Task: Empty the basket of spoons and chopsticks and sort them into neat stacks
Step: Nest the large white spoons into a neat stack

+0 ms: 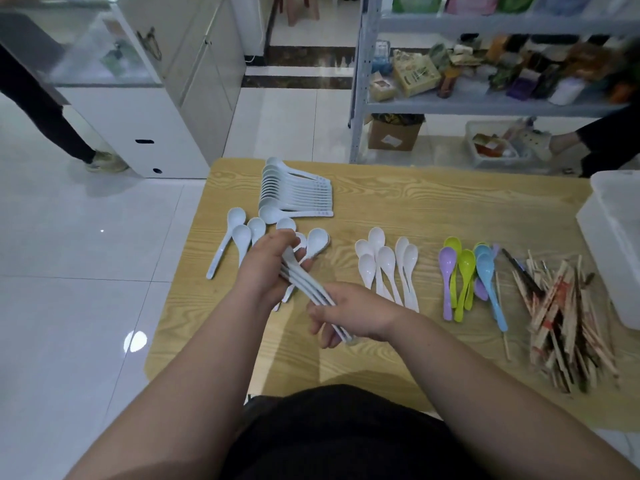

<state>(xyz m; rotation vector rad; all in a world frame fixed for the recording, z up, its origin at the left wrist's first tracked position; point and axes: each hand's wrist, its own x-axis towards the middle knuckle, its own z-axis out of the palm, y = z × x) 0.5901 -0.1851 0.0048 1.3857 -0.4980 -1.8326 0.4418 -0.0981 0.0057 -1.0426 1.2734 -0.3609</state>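
Both hands hold one nested bundle of pale blue spoons (304, 284) above the wooden table (398, 202). My left hand (268, 268) grips the bundle near the bowls; my right hand (353, 313) grips the handle ends. A neat row of stacked pale blue spoons (294, 192) lies at the table's far left. Loose pale blue spoons (239, 237) lie under and beside my left hand. White spoons (388, 268) lie in the middle, coloured spoons (467, 275) to their right, and a pile of chopsticks (568, 317) at the right.
A white plastic basket (613, 247) stands at the table's right edge. Beyond the table are a metal shelf with goods (485, 74), a white cabinet (145, 98) and two people's legs on the tiled floor, at far left and far right.
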